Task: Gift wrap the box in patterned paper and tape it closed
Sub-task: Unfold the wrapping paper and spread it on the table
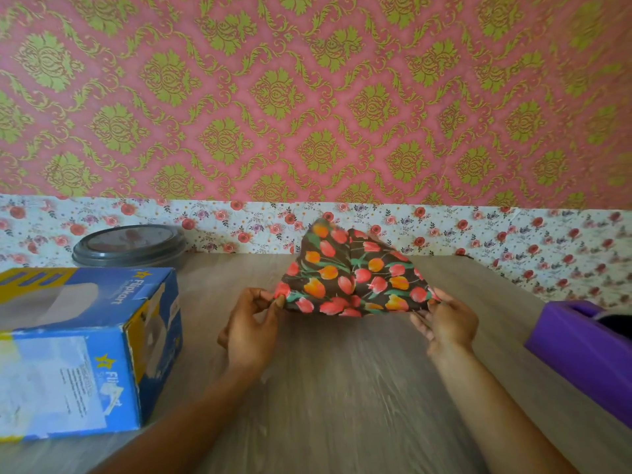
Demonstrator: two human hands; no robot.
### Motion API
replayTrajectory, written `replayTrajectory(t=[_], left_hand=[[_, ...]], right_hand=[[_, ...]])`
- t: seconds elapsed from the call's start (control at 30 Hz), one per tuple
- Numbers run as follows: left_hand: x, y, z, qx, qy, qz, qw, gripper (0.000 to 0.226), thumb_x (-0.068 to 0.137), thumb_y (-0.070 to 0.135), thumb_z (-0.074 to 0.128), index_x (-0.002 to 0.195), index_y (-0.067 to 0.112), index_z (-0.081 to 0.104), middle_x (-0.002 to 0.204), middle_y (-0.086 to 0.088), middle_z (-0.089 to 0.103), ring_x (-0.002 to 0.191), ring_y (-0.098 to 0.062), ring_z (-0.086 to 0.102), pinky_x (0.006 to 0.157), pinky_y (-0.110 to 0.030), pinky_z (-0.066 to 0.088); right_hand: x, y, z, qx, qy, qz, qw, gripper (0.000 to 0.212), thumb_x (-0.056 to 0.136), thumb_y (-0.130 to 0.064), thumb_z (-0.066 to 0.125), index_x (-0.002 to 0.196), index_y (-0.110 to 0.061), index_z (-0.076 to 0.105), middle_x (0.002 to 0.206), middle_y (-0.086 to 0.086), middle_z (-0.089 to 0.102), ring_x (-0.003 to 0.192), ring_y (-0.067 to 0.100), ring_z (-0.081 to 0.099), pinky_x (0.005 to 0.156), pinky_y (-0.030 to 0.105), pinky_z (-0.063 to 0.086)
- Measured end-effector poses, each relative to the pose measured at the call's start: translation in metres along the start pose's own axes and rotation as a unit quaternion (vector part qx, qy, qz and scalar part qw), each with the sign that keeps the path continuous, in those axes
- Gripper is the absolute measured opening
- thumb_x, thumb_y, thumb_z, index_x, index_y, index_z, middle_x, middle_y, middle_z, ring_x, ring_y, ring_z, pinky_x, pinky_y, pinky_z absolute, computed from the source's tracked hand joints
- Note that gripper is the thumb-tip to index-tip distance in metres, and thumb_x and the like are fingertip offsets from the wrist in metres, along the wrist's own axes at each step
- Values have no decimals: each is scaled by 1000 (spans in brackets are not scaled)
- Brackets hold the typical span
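A folded sheet of dark paper printed with red and orange tulips [352, 278] is held up over the middle of the wooden table [342, 388], its far part rising to a peak. My left hand [253, 330] pinches its near left corner. My right hand [444, 323] pinches its near right corner. A blue and yellow cardboard box [85, 347] lies on its side at the left of the table, apart from both hands. A purple tape dispenser [581, 350] stands at the right edge.
A round grey lidded container [130, 246] sits at the back left behind the box. A wall with floral paper and pink-green damask paper [307, 97] closes off the far side of the table.
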State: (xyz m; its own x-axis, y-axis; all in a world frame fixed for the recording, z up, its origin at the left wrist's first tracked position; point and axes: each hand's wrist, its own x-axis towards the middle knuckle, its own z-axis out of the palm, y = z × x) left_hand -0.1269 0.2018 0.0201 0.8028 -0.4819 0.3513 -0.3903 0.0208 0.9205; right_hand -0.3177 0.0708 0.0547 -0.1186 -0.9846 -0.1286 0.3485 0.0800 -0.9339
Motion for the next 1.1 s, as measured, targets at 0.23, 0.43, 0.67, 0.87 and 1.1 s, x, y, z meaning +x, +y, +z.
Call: replayTrajectory(t=[0.23,0.43,0.67,0.87,1.1], left_hand=[[9,-13,-15,97,-106,-68,987,34,85,69,36,98,41,50,111,-4,57,118,-28,38,88,-34,32],[16,2,-18,417,-168,-22,893,37,91,61,38,99,38,66,88,10,59,91,-16,44,84,-34,24],[11,-4,-15,116,-180,33,976,59,91,6,55,139,31,31,119,7,58,104,-11,55,82,-18,47],[13,-3,-13,-1,-194,53,979,50,89,-10,47,120,29,52,118,1,59,105,-15,61,71,-10,53],[11,4,-17,-84,-228,34,969,50,90,-7,51,117,35,50,105,11,63,93,-4,65,71,-16,55]], right_hand=[[8,2,-8,-205,-100,37,973,14,89,0,46,85,-6,58,68,9,58,55,17,53,37,19,47],[12,2,-13,-460,-133,-170,861,14,74,-25,72,70,-14,65,68,1,63,66,19,59,59,28,44],[13,13,-12,-413,-149,-318,840,15,85,-24,66,93,-13,73,80,0,71,70,14,63,59,28,44],[16,11,-14,-432,-132,-244,858,30,83,-2,58,109,-14,68,88,5,69,76,16,59,56,22,38],[7,11,-13,-469,-151,-338,802,13,82,-39,66,80,-27,69,71,-11,68,65,5,63,58,29,52]])
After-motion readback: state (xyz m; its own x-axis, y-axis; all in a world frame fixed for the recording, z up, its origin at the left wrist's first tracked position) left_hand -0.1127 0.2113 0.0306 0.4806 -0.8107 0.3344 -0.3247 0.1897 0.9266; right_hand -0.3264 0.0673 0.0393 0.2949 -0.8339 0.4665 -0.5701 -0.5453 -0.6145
